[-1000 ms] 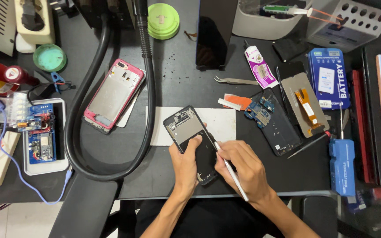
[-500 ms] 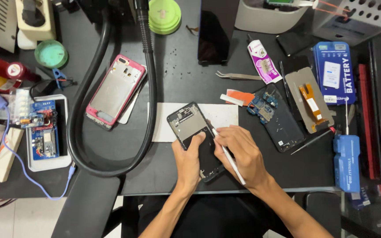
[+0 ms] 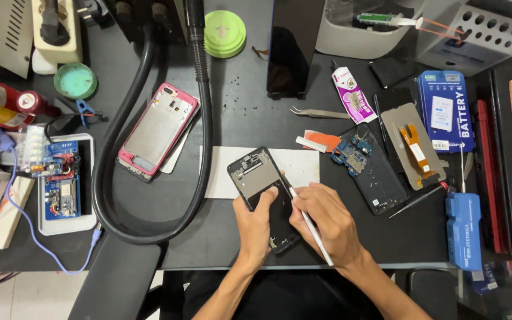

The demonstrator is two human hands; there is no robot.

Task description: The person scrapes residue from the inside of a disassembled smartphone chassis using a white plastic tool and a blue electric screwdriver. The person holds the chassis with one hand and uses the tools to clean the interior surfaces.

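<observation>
An opened black phone body (image 3: 258,178) lies tilted on the dark bench, its upper end over a white sheet of paper (image 3: 303,163). My left hand (image 3: 258,228) grips its lower half, thumb across the frame. My right hand (image 3: 326,223) holds a thin white pen-shaped tool (image 3: 310,227) like a pencil, its tip touching the phone's right edge. The phone's lower end is hidden under both hands.
A pink phone frame (image 3: 159,130) lies left, inside a loop of thick black hose (image 3: 200,124). A second opened phone (image 3: 370,168), a screen with orange flex (image 3: 413,145), tweezers (image 3: 318,112), a glue tube (image 3: 351,95) and a blue battery box (image 3: 445,110) lie right. A blue circuit board in a white tray (image 3: 61,178) sits far left.
The head camera has shifted a little, so the bench sits lower in view. My right hand with the white tool has moved slightly up along the phone's right edge.
</observation>
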